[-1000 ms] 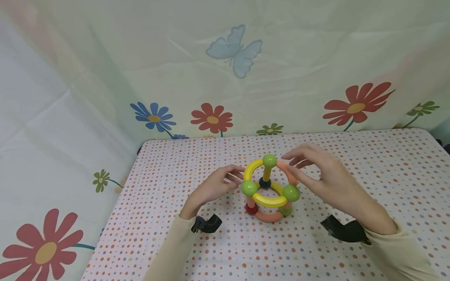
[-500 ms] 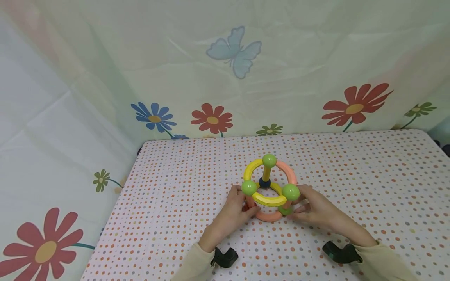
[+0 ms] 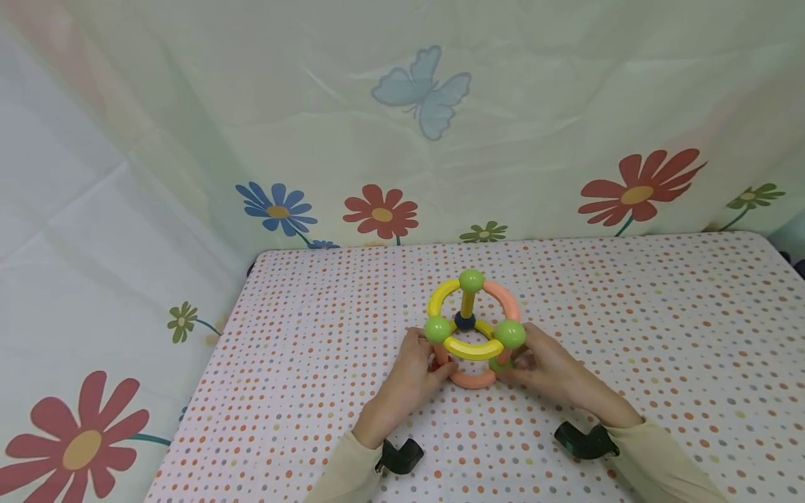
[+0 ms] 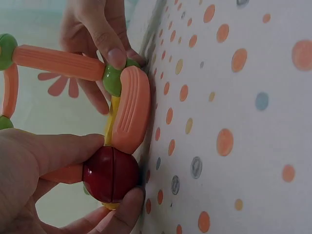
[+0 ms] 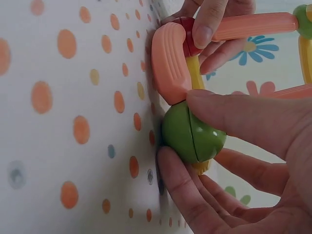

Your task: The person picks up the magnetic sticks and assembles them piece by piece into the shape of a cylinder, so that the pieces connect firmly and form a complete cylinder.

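A toy frame of curved yellow and orange rods joined by green, red and dark blue balls stands mid-table on the dotted cloth. My left hand pinches its lower left corner, thumb and a finger round the red ball. My right hand pinches the lower right corner, gripping the green ball. A curved orange rod links the two balls along the cloth; the same orange rod shows in the right wrist view. A green ball tops the frame.
The table wears a white cloth with coloured dots. A pale backdrop printed with flowers and a butterfly hangs behind and to the left. Black wrist mounts sit below both sleeves.
Both hands came down from the frame's top to its bottom corners and took hold of the red and green balls. The frame has shifted slightly left and away.
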The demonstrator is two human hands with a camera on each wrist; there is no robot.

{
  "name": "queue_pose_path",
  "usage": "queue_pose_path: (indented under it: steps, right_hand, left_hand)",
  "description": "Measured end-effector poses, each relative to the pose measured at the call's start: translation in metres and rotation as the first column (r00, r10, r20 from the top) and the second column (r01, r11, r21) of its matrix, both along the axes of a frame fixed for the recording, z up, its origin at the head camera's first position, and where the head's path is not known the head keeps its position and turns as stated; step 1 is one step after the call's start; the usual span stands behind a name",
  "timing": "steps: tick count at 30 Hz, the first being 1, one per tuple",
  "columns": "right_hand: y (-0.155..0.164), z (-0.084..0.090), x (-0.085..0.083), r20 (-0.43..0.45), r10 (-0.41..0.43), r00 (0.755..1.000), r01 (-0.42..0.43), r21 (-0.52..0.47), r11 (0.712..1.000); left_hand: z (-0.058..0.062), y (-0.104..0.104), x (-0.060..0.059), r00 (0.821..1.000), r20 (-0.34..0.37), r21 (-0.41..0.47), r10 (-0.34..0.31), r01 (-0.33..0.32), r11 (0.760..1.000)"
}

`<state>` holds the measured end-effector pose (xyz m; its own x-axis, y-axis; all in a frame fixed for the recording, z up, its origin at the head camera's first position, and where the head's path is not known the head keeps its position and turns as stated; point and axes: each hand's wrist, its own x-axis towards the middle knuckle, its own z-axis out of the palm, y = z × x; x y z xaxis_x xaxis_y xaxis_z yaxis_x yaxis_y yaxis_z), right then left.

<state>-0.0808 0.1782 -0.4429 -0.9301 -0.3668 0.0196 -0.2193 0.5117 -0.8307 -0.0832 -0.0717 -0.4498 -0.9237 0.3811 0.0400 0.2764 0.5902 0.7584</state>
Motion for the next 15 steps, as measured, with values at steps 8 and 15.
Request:
queue_pose_path:
  steps: [8, 15]
  right_hand:
    - [-0.0036, 0.0004, -0.0020, 0.036, -0.005, 0.999, 0.005, -0.006, 1.000]
    - [-0.0039, 0.0016, -0.0019, 0.008, -0.009, 1.000, 0.009, -0.012, 1.000]
  left_hand:
    - [0.0017, -0.0055, -0.0024, 0.999, 0.054, 0.013, 0.008, -0.009, 1.000]
    - [0.0033, -0.0052, -0.0040, 0.999, 0.034, -0.013, 0.002, -0.001, 1.000]
